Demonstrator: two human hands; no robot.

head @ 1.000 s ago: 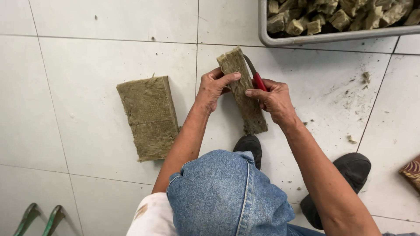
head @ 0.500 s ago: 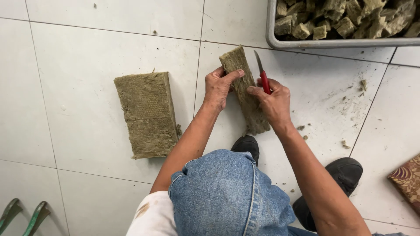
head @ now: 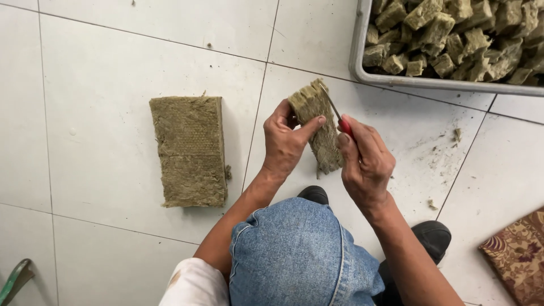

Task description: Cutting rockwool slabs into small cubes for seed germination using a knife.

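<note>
**Strip raised off the floor, blade now at its top end**

Lifted since the earlier frames, the fibrous strip is no longer lying flat on the tiles; it is held up on end between the two hands, and its upper edge is seen split into thin leaves. The left hand is closed around the strip's left side, with the thumb pressed across its face. The right hand is clenched on the red handle of a small knife, whose narrow blade is set against the strip's top right edge.

A second, wider slab of the same olive-brown material is left flat on the white floor tiles, well apart from both hands. A grey bin filled with cut cubes is seen at the upper right, and crumbs are scattered on the tile beside it.

Several risks are judged likely. The left thumb is placed close to the blade's path, so a slip through the soft, loose fibre could bring the edge onto it. With the strip unsupported from below, it could be bent or torn rather than cleanly parted. An uneven cut could be caused by the blade wandering along the ragged leaves. Loose fibre could also be shed onto the floor.
</note>
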